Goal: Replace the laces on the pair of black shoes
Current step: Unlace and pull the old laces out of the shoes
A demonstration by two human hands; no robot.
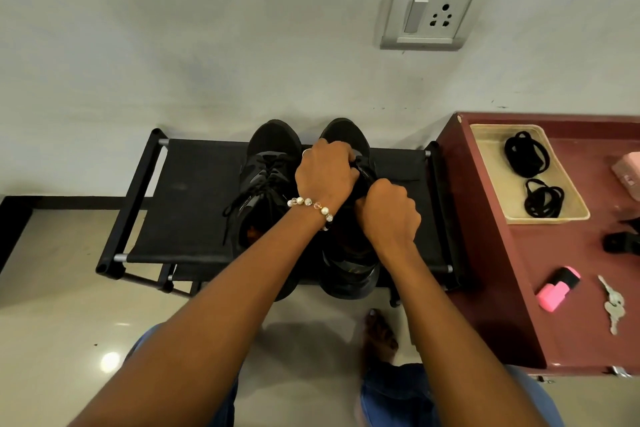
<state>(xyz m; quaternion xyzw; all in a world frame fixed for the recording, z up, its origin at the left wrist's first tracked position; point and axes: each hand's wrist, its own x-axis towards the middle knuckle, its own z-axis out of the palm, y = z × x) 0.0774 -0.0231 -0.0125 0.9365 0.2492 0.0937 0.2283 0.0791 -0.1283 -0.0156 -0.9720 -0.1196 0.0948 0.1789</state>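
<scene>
Left hand [325, 172], beaded bracelet at the wrist, curled over the lacing area of the right-hand black fabric shoe [349, 253]; fingers bent, apparently pinching lace or tongue, exact hold hidden under the knuckles. Right hand [389, 211] fisted just beside it, nearer the shoe opening, gripping something dark; lace or upper, cannot tell which. Hands close together, nearly touching.

Both shoes stand side by side on a black fabric-topped metal shoe rack [194, 204]; left-hand black shoe [266, 184] remains laced, loose ends trailing toward the viewer.

Long axis of each shoe runs away from the person; toes toward the grey wall, heels nearest.

Handling judgement: upper soft and yielding, shoe light, likely to slide on the cloth; steady it at the heel or collar; lace limp, thin, best taken by its stiff tip.

Two coiled black replacement laces [526, 152] lie in a shallow beige tray [491, 170] on the maroon cabinet, well apart to the right.
</scene>
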